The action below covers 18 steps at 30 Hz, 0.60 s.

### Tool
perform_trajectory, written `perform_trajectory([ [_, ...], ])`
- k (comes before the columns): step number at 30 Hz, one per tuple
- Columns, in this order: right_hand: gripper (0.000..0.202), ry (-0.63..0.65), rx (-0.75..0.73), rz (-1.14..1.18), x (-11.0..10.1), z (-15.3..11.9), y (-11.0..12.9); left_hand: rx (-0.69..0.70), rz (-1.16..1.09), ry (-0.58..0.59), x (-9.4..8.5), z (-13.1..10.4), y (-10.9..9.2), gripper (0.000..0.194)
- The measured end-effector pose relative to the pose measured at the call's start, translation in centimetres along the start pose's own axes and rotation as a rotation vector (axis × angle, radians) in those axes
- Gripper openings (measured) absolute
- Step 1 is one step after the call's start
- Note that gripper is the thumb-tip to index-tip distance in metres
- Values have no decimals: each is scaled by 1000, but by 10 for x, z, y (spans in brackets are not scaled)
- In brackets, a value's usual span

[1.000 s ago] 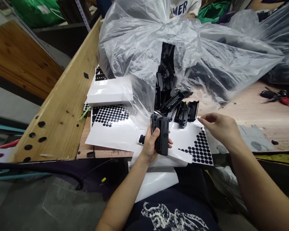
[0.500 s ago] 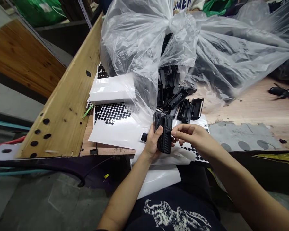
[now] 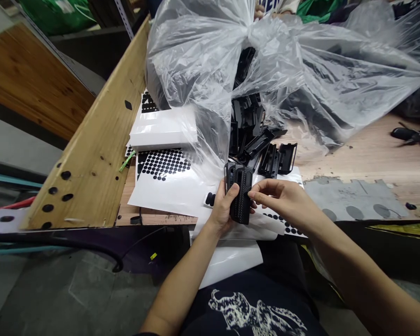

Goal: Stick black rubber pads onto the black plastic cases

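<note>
Case: While the left hand (image 3: pixel 221 211) grips it, the black, textured case (image 3: pixel 243 205) is just below and right of the frame's center, tilted slightly; whether it is one piece or several cannot be told.
Left hand: wrapped around the case from the left, thumb across its front, fingers curled behind.
Right hand (image 3: pixel 282 195): thumb and forefinger drawn together at the case's right edge; whether something small is between them is hidden.
Parts (image 3: pixel 247 114): black, heaped in the upper middle, the nearest ones lying just above and right of the case.
Bag (image 3: pixel 199 60): clear plastic, crumpled across the top middle, partly covering the parts.
Left sheet (image 3: pixel 163 191): white with rows of black dots, left of center, on the table (image 3: pixel 353 161).
White packet (image 3: pixel 161 133): on the upper part of the left sheet.
Green strip (image 3: pixel 126 161): at the left edge of the left sheet.
Right sheet (image 3: pixel 293 176): white with black dots, partly behind the right hand.
Small strip (image 3: pixel 210 199): white with black dots, just left of the left hand.
Lower sheet (image 3: pixel 231 263): white, bottom middle, above the dark shirt (image 3: pixel 247 312).
Gray patch (image 3: pixel 359 193): with round marks, right of the right hand.
Keys (image 3: pixel 413 134): black and red, at the right edge.
Board (image 3: pixel 101 135): wooden, slanting through the left side.
Another person: a hand (image 3: pixel 259 12) at the top middle, behind the bag.
</note>
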State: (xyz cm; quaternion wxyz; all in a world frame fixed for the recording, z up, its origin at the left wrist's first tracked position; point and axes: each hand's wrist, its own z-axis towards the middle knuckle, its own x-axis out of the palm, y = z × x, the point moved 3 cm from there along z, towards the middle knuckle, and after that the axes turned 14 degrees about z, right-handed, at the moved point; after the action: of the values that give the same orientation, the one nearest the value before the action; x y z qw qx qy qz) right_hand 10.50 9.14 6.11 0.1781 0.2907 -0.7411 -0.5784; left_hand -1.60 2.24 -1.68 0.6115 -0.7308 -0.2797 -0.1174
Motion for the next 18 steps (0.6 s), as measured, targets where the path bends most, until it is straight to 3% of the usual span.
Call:
perform_trajectory([
  [15, 23, 38, -132, -329, -2, -2, 9, -8, 15, -3, 1, 0, -1, 64],
  [18, 27, 59, -129, -248, -2, 1, 3, -9, 10, 7, 1, 0, -1, 62],
])
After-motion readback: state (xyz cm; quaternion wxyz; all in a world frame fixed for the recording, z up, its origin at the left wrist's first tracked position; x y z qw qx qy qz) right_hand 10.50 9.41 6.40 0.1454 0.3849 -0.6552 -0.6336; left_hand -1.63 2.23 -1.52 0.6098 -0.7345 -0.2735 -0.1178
